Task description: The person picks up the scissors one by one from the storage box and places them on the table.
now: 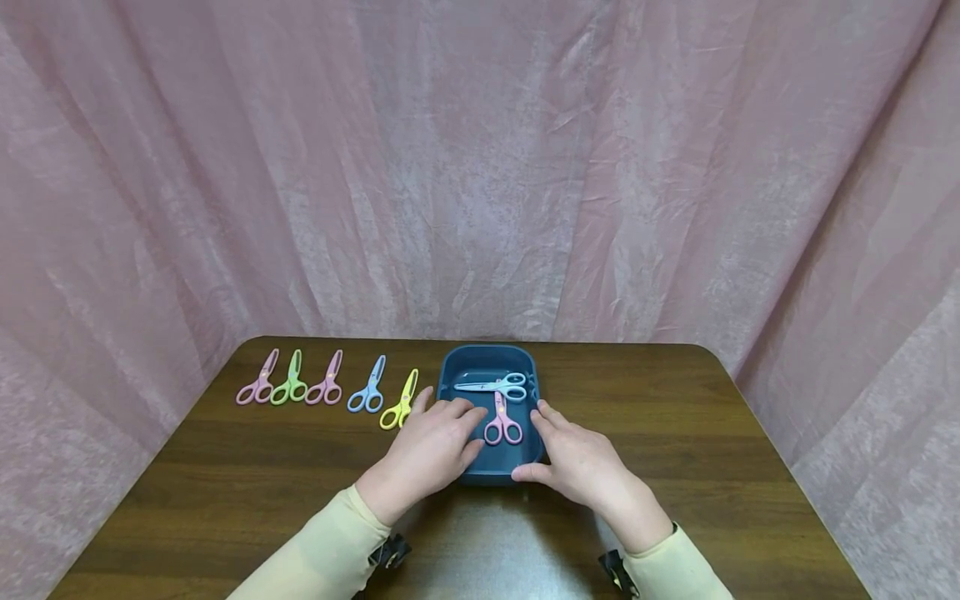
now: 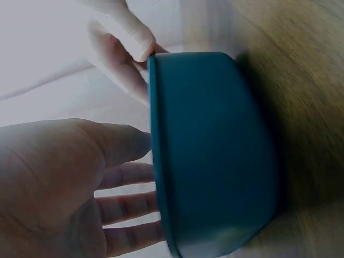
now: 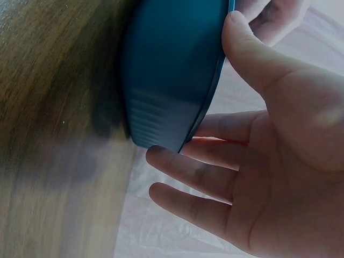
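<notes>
A dark blue plastic bin (image 1: 487, 479) stands on the table with a pair of light blue scissors (image 1: 512, 387) lying across a pair of pink scissors (image 1: 501, 417) inside it. My left hand (image 1: 435, 443) is at the bin's left side, fingers over the rim and thumb at its near edge. On the other side, my right hand (image 1: 581, 462) has its thumb at the near rim and its fingers extended along the right wall. Yellow scissors (image 1: 406, 400) lie just left of my left hand, their handle partly hidden by it.
Left of the bin, blue scissors (image 1: 367, 392), pink scissors (image 1: 327, 386), green scissors (image 1: 292, 386) and another pink pair (image 1: 259, 386) lie in a row on the brown wooden table (image 1: 675, 417). A pink curtain (image 1: 480, 183) hangs behind the table's far edge.
</notes>
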Motion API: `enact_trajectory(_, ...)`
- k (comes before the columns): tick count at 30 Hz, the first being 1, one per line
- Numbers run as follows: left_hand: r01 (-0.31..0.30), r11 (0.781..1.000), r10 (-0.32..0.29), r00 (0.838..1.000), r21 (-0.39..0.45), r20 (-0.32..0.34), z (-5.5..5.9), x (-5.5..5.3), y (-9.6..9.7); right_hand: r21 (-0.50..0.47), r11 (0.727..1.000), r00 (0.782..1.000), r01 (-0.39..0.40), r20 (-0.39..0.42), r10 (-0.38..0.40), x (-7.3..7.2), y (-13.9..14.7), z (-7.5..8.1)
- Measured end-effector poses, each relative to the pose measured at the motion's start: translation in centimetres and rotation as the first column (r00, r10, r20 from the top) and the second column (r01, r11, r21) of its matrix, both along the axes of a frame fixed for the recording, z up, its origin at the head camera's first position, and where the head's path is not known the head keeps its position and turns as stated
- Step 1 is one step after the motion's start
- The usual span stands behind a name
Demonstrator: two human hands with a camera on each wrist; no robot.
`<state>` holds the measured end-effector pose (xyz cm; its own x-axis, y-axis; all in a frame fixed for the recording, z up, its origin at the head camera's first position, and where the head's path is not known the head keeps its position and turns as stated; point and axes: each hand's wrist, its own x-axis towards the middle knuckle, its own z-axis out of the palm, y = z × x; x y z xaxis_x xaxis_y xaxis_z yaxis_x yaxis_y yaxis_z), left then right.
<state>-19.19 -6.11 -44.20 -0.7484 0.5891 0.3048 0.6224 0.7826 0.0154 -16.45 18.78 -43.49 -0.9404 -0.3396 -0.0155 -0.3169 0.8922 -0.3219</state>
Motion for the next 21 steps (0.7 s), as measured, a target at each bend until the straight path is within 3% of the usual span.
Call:
enact_trajectory(9,0.004,0.994,0.01,0.992,-0.111,0.124,-0.7,-2.1,2.6,-0.006,1.0,1.0,-0.004,0.009,0.004,0.0,0.1,0.0)
enact_trajectory(18,-0.05,0.979,0.094,0.97,-0.196,0.225,-0.4,-4.0,4.7,-0.001,1.0,1.0,-0.008,0.006,0.008,0.0,0.1,0.1)
enact_trajectory(21,-0.067,0.976,0.115,0.967,-0.209,0.225,-0.3,-4.6,5.2,0.0,1.0,1.0,-0.009,0.0,0.009,0.0,0.2,0.1)
